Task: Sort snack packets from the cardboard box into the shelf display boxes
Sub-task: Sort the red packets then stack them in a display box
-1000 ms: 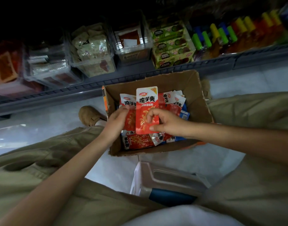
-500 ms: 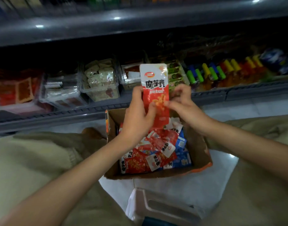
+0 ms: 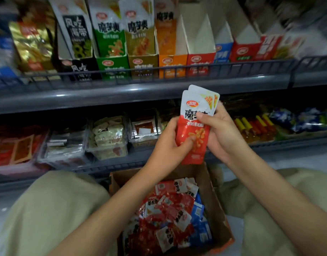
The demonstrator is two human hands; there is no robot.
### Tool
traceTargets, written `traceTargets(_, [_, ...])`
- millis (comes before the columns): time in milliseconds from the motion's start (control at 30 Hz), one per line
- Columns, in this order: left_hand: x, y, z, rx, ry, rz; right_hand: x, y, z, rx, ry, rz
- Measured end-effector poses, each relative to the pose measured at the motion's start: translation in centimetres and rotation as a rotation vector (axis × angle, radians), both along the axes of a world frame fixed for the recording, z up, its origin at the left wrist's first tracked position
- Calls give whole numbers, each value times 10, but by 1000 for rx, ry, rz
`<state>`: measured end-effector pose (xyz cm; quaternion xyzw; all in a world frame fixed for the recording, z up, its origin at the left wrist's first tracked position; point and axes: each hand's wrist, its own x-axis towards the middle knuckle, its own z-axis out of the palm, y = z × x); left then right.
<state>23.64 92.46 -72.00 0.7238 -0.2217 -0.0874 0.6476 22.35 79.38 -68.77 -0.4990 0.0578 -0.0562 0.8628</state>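
Both hands hold a small stack of red-and-white snack packets (image 3: 195, 126) upright in front of the shelves. My left hand (image 3: 170, 146) grips the stack's lower left side, thumb across the red front. My right hand (image 3: 220, 132) grips its right side, thumb over the black lettering. Below, between my knees, the cardboard box (image 3: 217, 206) holds several red packets (image 3: 168, 215) and a few blue ones (image 3: 200, 218). On the upper shelf stands a row of display boxes; the red display box (image 3: 200, 61) above the stack looks empty, with an orange display box (image 3: 173, 65) to its left.
Green (image 3: 112, 65), tan (image 3: 142, 64) and black (image 3: 79, 69) display boxes hold tall packets. A wire rail (image 3: 233, 70) fronts the upper shelf. The lower shelf carries clear tubs (image 3: 107, 137) of snacks and coloured bottles (image 3: 255, 128). My knees flank the carton.
The stack of red packets rose out of the cardboard box to shelf height with both hands on it. My view tilted upward, bringing the upper shelf's display boxes into sight.
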Motion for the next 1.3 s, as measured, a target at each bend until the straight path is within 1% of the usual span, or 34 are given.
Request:
traceTargets(100, [5,-2,5,35,1,-13,4,2,9,-3,-8,-62])
traceTargets(200, [8,-4,13,48,7,-13,8,0,16,17,10,-69])
traceTargets(267, [9,-5,16,39,3,-5,11,-3,23,-35,2,-79])
traceTargets(400, [7,-10,15,67,-14,-33,15,-13,34,-110,-93,-159])
traceTargets(700, [5,-16,13,-39,13,-28,15,-11,39,-144,-71,-273])
traceTargets(867, [3,-17,15,-16,-10,-42,15,-9,39,-147,-59,-347])
traceTargets(933, [2,-17,15,17,-48,-39,16,-8,37,-163,-56,-367])
traceTargets(1000, [1,-17,15,47,-93,-16,17,-9,39,-188,-43,-335])
traceTargets(1033, [0,-17,16,44,-103,4,19,-11,41,-238,-26,-293])
traceTargets(1133, [0,-15,22,1,-108,75,18,-18,52,-566,-6,-150])
traceTargets(1167, [1,-13,25,-10,-117,99,16,-22,55,-631,-9,-105])
traceTargets(1300, [6,-4,34,-30,-184,193,6,-29,59,-742,18,122])
